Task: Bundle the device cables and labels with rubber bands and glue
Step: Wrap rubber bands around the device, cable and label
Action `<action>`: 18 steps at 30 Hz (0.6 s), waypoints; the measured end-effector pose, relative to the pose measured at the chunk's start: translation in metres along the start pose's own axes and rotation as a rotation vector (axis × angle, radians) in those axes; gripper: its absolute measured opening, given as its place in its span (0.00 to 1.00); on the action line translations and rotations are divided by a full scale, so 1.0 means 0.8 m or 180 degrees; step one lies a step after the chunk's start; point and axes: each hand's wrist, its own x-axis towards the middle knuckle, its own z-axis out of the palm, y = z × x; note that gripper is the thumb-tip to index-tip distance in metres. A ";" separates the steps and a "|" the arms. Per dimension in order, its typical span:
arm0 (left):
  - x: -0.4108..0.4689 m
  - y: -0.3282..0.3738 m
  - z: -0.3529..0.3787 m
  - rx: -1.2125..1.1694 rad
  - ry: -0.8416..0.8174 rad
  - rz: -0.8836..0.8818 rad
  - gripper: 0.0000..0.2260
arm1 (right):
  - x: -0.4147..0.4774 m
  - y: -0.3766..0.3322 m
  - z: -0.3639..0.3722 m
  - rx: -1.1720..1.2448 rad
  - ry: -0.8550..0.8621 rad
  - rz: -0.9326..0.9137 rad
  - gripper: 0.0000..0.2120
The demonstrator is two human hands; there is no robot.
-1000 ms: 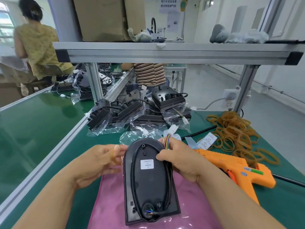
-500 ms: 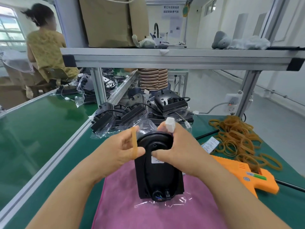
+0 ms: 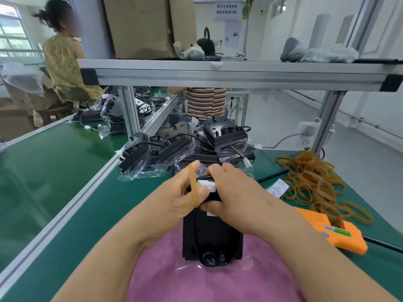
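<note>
A black device stands tilted on a pink cloth, its cable port at the bottom. My left hand has a tan rubber band stretched across its fingers, next to the device's upper end. My right hand grips that upper end and holds a white cable connector against it. A clear plastic bag lies under the device. The device's label is mostly hidden by my right hand.
An orange glue gun lies to the right on the green table. A pile of rubber bands and paper labels sit behind it. Several bagged devices are stacked ahead under a metal shelf.
The device has been raised from lying flat to tilted up. The band is now stretched on my left fingers. The white connector has moved down from above my right hand to between both hands.
</note>
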 end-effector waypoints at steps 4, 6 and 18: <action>0.011 0.003 0.011 0.0284 0.0485 0.0007 0.23 | -0.005 -0.006 0.001 0.0029 0.0033 0.0031 0.25; 0.011 0.004 0.011 0.0281 0.0485 0.0017 0.19 | -0.007 -0.006 0.002 0.0049 0.0038 0.0026 0.26; 0.010 -0.006 0.015 0.0274 0.0464 0.0427 0.11 | 0.007 -0.002 -0.039 0.1909 0.0444 0.0458 0.16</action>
